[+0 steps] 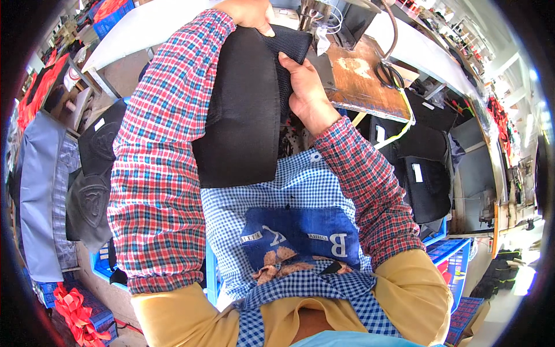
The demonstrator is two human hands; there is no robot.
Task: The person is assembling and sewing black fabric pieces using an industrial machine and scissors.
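A black fabric panel (241, 110) hangs in front of my apron, its smooth face toward me. Along its upper right runs a ribbed mesh part (289, 45). My left hand (250, 11) is closed on the panel's top edge, thumb on the near side and most fingers out of sight. Lower and to the right, my right hand (309, 89) pinches the mesh part between thumb and fingers. Just beyond the hands stands a sewing machine (347, 20), its needle area close to the mesh corner. Whether the mesh touches the machine, I cannot tell.
Black-handled scissors (388, 75) lie on the worn wooden machine table (365, 87), beside a yellow-green strip (404, 118). More black panels with white labels (425, 173) are piled at right. Dark embossed pieces (92, 196) hang at left, near red straps (78, 312) on a blue crate.
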